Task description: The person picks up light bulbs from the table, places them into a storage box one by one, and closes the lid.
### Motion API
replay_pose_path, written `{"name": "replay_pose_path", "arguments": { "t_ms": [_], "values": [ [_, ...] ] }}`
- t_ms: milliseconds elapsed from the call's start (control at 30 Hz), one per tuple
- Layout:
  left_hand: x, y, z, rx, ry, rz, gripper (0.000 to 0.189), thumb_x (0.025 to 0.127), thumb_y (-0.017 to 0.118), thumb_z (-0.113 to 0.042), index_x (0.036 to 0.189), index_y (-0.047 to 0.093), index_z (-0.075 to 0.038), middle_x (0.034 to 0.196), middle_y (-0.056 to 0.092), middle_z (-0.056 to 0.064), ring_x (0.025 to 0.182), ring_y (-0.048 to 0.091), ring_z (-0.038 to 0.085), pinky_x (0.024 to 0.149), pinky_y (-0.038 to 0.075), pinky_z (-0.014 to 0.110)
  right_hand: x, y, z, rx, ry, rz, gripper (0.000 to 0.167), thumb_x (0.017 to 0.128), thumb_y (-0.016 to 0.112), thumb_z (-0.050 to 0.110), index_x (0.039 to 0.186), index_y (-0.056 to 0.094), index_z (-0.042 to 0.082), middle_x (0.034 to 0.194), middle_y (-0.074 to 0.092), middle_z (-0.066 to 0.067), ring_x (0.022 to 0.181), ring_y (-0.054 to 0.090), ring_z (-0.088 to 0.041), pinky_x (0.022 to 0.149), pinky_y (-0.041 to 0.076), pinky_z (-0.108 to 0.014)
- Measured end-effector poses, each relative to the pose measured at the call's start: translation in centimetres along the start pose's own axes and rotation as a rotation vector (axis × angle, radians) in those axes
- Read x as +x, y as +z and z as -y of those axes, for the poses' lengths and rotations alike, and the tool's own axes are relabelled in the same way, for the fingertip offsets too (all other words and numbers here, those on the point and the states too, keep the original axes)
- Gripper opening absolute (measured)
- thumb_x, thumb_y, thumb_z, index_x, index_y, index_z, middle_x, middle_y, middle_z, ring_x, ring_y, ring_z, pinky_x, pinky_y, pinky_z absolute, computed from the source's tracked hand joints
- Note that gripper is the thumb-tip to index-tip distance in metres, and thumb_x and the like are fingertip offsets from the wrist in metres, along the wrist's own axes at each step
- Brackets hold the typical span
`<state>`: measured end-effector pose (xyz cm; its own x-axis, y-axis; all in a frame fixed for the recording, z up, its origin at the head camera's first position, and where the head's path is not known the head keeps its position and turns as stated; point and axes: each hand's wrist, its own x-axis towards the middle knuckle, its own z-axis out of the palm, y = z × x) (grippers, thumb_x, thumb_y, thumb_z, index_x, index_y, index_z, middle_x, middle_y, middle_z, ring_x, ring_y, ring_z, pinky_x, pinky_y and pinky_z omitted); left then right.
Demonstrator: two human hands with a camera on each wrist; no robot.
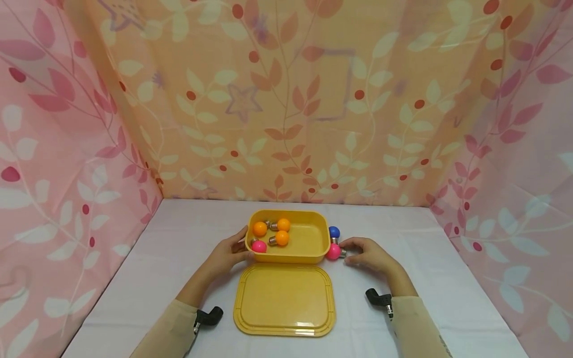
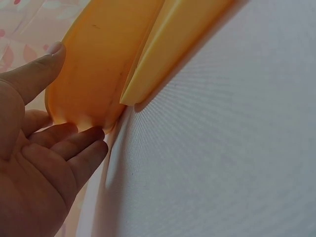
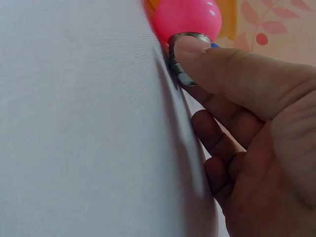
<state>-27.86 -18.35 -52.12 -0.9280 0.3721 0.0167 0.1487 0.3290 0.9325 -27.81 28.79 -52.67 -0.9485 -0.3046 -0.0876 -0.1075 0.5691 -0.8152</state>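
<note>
A yellow plastic box (image 1: 311,237) holds several small round bulbs at its left end: orange bulbs (image 1: 282,238) and one pink bulb (image 1: 258,246). My left hand (image 1: 227,254) grips the box's left end; in the left wrist view its thumb and fingers (image 2: 81,143) lie against the end wall (image 2: 94,54). Outside the right wall, another pink bulb (image 1: 333,252) lies on the cloth. Its metal screw base (image 3: 178,66) is pinched between thumb and forefinger of my right hand (image 1: 370,255). A blue bulb (image 1: 334,232) lies just behind it.
In front of the box a flat yellow lid (image 1: 284,301) lies on the white tablecloth (image 1: 147,258). Patterned curtains (image 1: 286,124) stand behind and on both sides. Black wrist-camera mounts (image 1: 378,297) stick out from both sleeves.
</note>
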Motion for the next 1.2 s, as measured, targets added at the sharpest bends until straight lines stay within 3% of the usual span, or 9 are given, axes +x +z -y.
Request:
{"name": "replay_pose_path", "arguments": {
  "t_ms": [333,767,1033,1200],
  "values": [
    [0.0,0.0,0.2,0.002,0.002,0.006,0.093,0.088,0.081,-0.034,0.163,0.028,-0.02,0.166,0.034,0.01,0.14,0.052,0.029,0.105,0.051,0.029,0.2,0.3,-0.3,-0.052,0.019,-0.046,0.036,0.081,0.088,0.023,0.115,0.075,0.024,0.124,0.07,0.001,0.126,0.057,-0.028,0.119,0.036,-0.059],
    [-0.1,0.0,-0.1,0.003,-0.019,0.001,0.095,0.087,0.081,-0.037,0.163,0.028,-0.025,0.165,0.035,0.008,0.14,0.053,0.027,0.105,0.051,0.029,0.2,0.2,-0.6,-0.027,0.024,-0.07,0.032,0.083,0.087,0.031,0.113,0.076,0.027,0.118,0.071,0.004,0.118,0.059,-0.025,0.114,0.042,-0.056],
    [-0.1,0.0,-0.2,0.01,-0.029,-0.002,0.094,0.087,0.082,-0.037,0.163,0.028,-0.028,0.165,0.036,0.006,0.139,0.053,0.027,0.106,0.051,0.031,-0.1,-0.3,-0.5,0.021,0.018,-0.071,0.032,0.085,0.085,0.03,0.115,0.075,0.024,0.114,0.072,0.002,0.103,0.061,-0.024,0.088,0.056,-0.031],
    [0.0,0.0,-0.4,0.017,-0.032,0.003,0.094,0.088,0.081,-0.037,0.164,0.027,-0.026,0.166,0.034,0.008,0.139,0.053,0.028,0.106,0.051,0.034,-0.4,-0.8,0.2,0.028,0.004,-0.072,0.03,0.087,0.084,0.027,0.116,0.075,0.022,0.11,0.072,0.0,0.098,0.061,-0.025,0.082,0.056,-0.029]
  ]
}}
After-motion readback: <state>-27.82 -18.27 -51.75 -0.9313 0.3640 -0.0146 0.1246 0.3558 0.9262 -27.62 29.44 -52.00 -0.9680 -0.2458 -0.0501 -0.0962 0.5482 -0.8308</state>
